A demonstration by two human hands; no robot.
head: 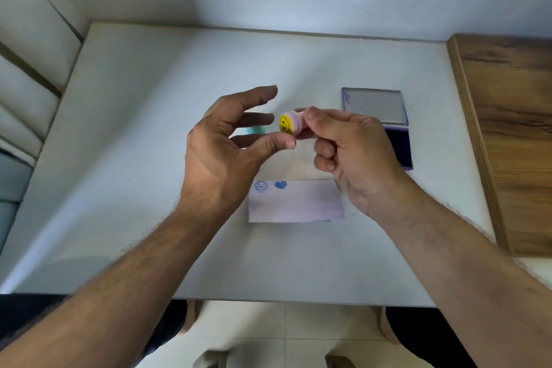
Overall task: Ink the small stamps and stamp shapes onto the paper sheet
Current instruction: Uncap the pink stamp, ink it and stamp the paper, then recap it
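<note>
so far two blue shapes are on the pale pink paper sheet (pixel 295 203): a round smiley face print (pixel 261 187) and a blue heart print (pixel 280 185), side by side in its far left corner. the rest of the sheet is bare, so it looks like the job has only just started and there is lots of room for more shapes.

the right hand (pixel 349 146) pinches a small pink round stamp with a yellow smiley top (pixel 289 124) between its thumb and fingers, up in the air above the white surface (pixel 149 128). the left hand (pixel 227 143) is spread with its fingers loose, and its thumb tip is just beside the stamp, maybe touching it.

the open purple ink pad box (pixel 388 128) lies to the right, partly behind the right hand. a little teal thing (pixel 256 129), maybe another stamp, peeks out behind the left hand's fingers.

i think this stamp needs ink next, then a press on the sheet.
</note>
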